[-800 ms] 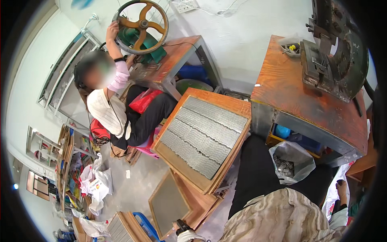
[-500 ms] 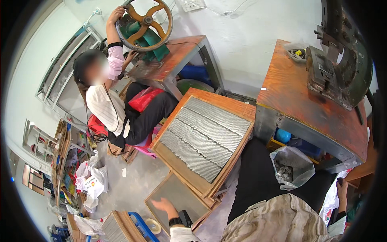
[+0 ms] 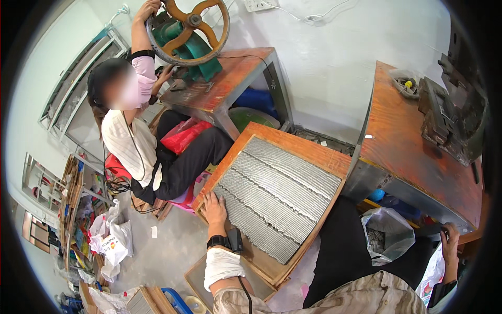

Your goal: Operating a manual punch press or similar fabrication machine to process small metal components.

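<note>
My left hand [image 3: 214,210] lies on the left rim of a wooden tray [image 3: 319,157], its fingers stretched out and slightly apart. Rows of small grey metal pieces [image 3: 285,191] fill the tray, with wavy gaps between the bands. The tray rests on another one, and a lower board [image 3: 209,280] shows beneath my left forearm. At the far right, my right hand [image 3: 449,246] is closed near the corner of the orange-topped bench [image 3: 402,133]. A small dark thing shows at its fingers, too unclear to name.
A clear plastic bag [image 3: 389,235] holding metal pieces stands between my legs. A dark press [image 3: 452,118] is mounted on the right bench. At the left, a seated co-worker [image 3: 136,131] holds the handwheel [image 3: 194,21] of a green machine. A white bag [image 3: 112,240] lies on the floor.
My left hand has moved up and forward from above the lower board onto the tray's left rim. My right hand stays by the bench corner. The view has shifted slightly.
</note>
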A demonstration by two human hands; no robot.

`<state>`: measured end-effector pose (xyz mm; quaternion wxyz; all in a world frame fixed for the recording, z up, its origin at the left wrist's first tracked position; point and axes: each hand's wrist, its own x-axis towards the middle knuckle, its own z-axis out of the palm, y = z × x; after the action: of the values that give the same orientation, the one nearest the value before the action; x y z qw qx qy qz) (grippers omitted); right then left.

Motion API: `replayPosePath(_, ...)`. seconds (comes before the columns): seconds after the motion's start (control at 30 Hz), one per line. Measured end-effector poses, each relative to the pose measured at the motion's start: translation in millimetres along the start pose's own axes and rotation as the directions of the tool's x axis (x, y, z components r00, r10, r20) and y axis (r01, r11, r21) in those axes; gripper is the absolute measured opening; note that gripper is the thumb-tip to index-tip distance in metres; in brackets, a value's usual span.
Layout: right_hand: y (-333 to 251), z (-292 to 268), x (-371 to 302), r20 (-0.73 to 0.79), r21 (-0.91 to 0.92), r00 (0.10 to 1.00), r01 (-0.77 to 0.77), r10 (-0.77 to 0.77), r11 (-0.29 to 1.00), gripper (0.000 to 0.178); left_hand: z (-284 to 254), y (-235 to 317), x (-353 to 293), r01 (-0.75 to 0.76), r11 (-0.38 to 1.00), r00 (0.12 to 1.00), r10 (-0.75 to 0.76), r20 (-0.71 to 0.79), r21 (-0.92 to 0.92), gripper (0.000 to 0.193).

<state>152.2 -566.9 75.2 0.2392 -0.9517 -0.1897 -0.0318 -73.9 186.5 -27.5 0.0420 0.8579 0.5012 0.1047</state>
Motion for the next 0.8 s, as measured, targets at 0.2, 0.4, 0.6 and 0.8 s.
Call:
replayPosePath(0.2,3,29,3,-0.007,-0.089,0.999,0.036,-0.037,0.995,0.02,6,-14,4,-0.098,0.994,0.994,0.1,-0.049,0.04,0.044)
replayPosePath(0.4,-35,32,19,0.149,-0.01,0.987,0.057,-0.055,0.998,0.019,-13,-26,32,-0.089,0.983,0.983,0.06,-0.174,-0.162,0.023)
replayPosePath(0.6,-38,39,16,0.127,-0.028,0.992,0.033,-0.029,0.999,0.02,2,-43,28,-0.198,0.976,0.941,0.165,-0.296,-0.088,0.022)
replayPosePath(0.8,-41,42,21,0.186,0.02,0.982,-0.035,0.031,0.999,0.02,-20,-43,46,0.014,0.983,1.0,-0.018,-0.019,-0.184,0.031)
